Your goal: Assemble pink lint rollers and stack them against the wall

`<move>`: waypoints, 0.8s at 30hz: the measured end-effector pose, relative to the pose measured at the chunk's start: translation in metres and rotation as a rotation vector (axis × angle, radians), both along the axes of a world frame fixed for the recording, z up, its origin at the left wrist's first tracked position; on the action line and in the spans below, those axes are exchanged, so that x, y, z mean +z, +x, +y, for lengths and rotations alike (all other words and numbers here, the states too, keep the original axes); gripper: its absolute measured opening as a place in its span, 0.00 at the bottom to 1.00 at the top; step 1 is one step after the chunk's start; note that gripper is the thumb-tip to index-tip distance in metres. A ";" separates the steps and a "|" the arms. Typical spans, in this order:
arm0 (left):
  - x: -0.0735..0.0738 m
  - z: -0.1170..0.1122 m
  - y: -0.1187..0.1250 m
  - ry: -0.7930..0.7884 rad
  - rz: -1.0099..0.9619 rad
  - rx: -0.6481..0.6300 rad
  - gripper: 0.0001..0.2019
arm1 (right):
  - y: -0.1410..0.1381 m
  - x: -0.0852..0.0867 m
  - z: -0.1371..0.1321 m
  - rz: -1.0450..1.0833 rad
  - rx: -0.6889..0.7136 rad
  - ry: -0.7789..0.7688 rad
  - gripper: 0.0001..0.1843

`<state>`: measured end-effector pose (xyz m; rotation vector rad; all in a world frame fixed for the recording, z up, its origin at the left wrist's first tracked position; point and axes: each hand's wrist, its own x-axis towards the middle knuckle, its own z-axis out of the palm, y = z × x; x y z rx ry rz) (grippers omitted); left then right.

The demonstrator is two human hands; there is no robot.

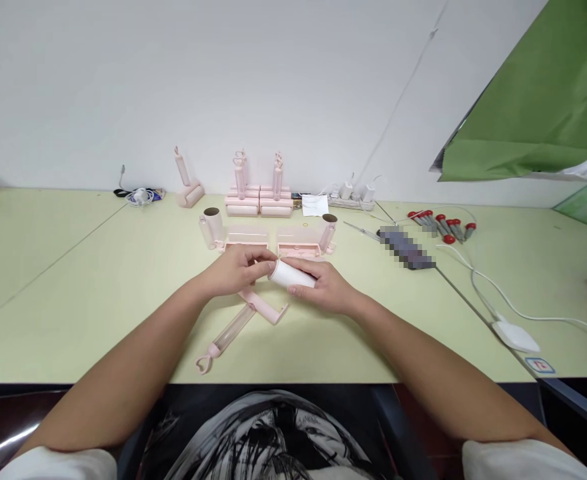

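Note:
A white lint roller refill (289, 275) lies tilted between my two hands above the table. My right hand (329, 288) is wrapped around its right end, thumb below and fingers on top. At its left end my left hand (241, 270) pinches the rim with thumb and fingers. Just below my left hand rests a pink lint roller handle (231, 333) with a clear tube and a heart-shaped loop, joined to a pink roller arm (267, 310). Behind my hands are an opened pink lint roller case (247, 235) and another opened case (299, 248), each next to an upright refill roll (212, 223).
Assembled pink lint rollers (258, 203) stand along the wall. To the right lie a blurred-out dark object (407, 248), several red-capped pieces (441, 220) and a white charger (516, 335) with its cable. A power strip (356, 200) sits at the back.

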<state>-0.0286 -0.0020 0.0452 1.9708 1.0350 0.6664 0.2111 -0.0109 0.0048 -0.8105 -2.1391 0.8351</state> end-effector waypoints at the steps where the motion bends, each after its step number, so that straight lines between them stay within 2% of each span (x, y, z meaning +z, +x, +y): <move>1: 0.000 0.001 -0.001 -0.008 -0.007 -0.005 0.16 | 0.000 0.000 0.000 -0.003 -0.003 0.003 0.30; 7: 0.000 0.002 -0.002 -0.050 0.001 -0.014 0.14 | 0.003 -0.001 0.002 -0.047 -0.037 0.053 0.28; 13: -0.001 0.003 -0.003 -0.201 -0.065 -0.004 0.16 | 0.003 0.003 0.001 -0.047 -0.075 0.120 0.25; 19: -0.005 0.004 -0.003 -0.064 -0.040 -0.016 0.12 | 0.001 0.000 0.001 -0.039 -0.069 0.184 0.24; 24: -0.005 0.004 0.002 -0.083 -0.091 0.056 0.14 | 0.001 -0.003 0.001 -0.015 -0.131 0.144 0.25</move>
